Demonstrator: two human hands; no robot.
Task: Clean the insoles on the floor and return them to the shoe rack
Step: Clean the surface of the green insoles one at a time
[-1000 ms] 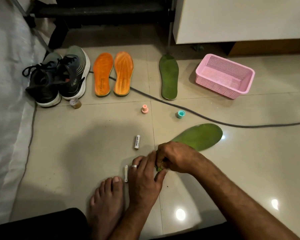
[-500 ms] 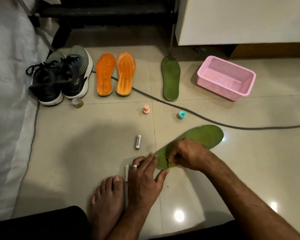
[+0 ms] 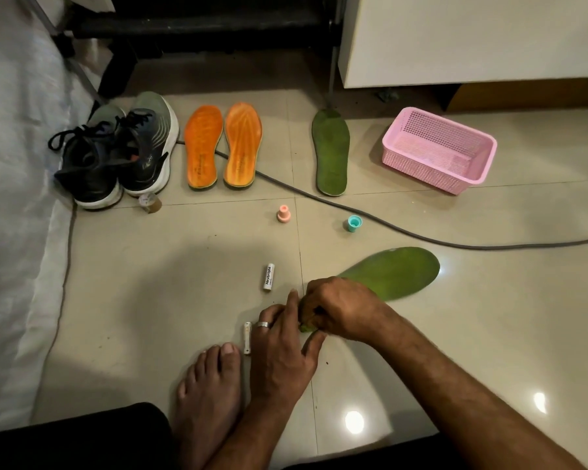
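At the heel end of the near green insole (image 3: 392,273), right hand (image 3: 340,312) curls onto it, working the surface; left hand (image 3: 282,347) pins the heel, fingers straight. Beyond the grip, second green insole (image 3: 331,150) and orange pair (image 3: 223,147) lie on the floor, unreturned. Early stage, probably.

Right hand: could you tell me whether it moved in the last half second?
Yes: the right hand slid left along the near insole, toward the battery.
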